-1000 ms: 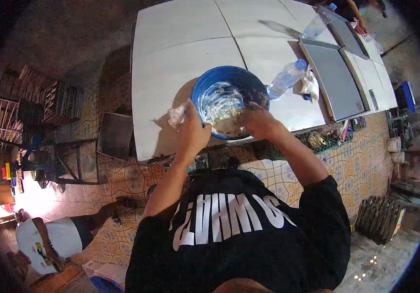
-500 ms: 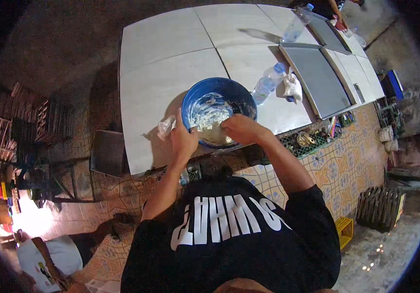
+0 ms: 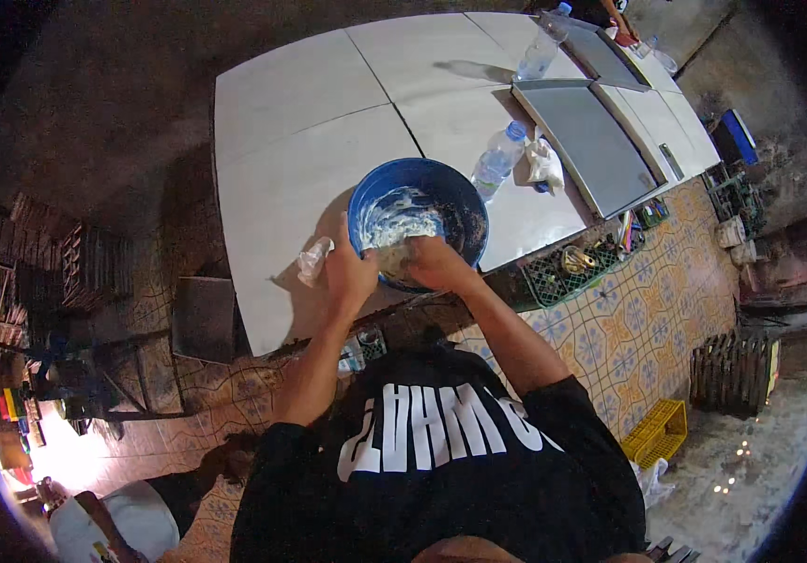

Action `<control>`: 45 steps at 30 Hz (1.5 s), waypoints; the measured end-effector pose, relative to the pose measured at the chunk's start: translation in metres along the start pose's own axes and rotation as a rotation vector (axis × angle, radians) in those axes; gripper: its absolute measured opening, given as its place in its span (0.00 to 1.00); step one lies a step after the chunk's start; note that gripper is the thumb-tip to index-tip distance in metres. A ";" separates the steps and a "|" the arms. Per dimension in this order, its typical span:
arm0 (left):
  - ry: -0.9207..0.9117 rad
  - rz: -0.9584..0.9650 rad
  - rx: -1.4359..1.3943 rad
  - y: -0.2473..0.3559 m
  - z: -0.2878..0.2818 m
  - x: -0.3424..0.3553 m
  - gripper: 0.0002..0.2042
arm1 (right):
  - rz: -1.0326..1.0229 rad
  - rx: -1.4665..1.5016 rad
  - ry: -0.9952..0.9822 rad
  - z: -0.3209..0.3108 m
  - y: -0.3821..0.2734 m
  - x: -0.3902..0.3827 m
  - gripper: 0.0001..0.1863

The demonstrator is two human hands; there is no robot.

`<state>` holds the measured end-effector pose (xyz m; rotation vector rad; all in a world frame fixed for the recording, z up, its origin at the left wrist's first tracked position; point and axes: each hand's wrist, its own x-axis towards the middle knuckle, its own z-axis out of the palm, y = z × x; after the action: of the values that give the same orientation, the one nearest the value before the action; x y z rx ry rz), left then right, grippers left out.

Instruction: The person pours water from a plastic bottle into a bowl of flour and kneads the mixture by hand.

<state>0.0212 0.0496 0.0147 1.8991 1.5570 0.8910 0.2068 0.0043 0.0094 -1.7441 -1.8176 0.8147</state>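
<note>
A deep blue bowl [image 3: 380, 176] stands on the near part of the white table, a pale, pasty mixture [image 3: 403, 218] smeared over its inside. My left hand [image 3: 352, 275] is closed on the bowl's near left rim. Inside the bowl, my right hand [image 3: 436, 263] reaches down into the mixture with its fingers curled. Their tips are partly hidden, and I cannot make out what they grip. Left of my left hand lies a crumpled clear plastic bag [image 3: 313, 259]. A clear bottle with a blue cap [image 3: 497, 164] stands just right of the bowl.
On the white tabletop [image 3: 291, 122] are a small white bag [image 3: 543, 165], grey trays [image 3: 596, 141] and another bottle [image 3: 541, 49]. A green crate [image 3: 568, 272] holds items below the table's edge. Behind me at left is a person in white [image 3: 122, 521]; a yellow crate [image 3: 655, 433] sits at right.
My right hand has shifted left inside the bowl, toward its middle. My left hand stays on the rim. The whole view has turned slightly.
</note>
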 end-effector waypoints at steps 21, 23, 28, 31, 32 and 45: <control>-0.141 0.000 -0.011 0.016 -0.022 -0.012 0.41 | -0.227 -0.443 -0.263 -0.007 -0.038 -0.021 0.08; -0.168 -0.042 -0.004 0.016 -0.025 -0.012 0.41 | -0.207 -0.642 -0.417 -0.021 -0.045 -0.019 0.09; 0.011 0.163 -0.037 0.002 -0.013 -0.008 0.42 | -0.193 -0.669 -0.431 -0.051 -0.006 -0.012 0.09; -0.109 0.031 -0.035 0.013 -0.029 -0.008 0.44 | -0.126 -0.230 -0.191 -0.080 0.000 -0.013 0.09; -0.099 0.062 0.022 0.015 -0.033 -0.010 0.44 | -0.006 -0.126 -0.118 -0.081 -0.002 -0.015 0.10; -0.119 0.130 0.047 0.020 -0.023 -0.012 0.43 | -0.363 -0.275 -0.136 0.005 0.001 -0.008 0.18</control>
<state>0.0148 0.0337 0.0433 2.0670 1.4096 0.7855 0.2043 -0.0038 0.0059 -1.4698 -2.3407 0.5659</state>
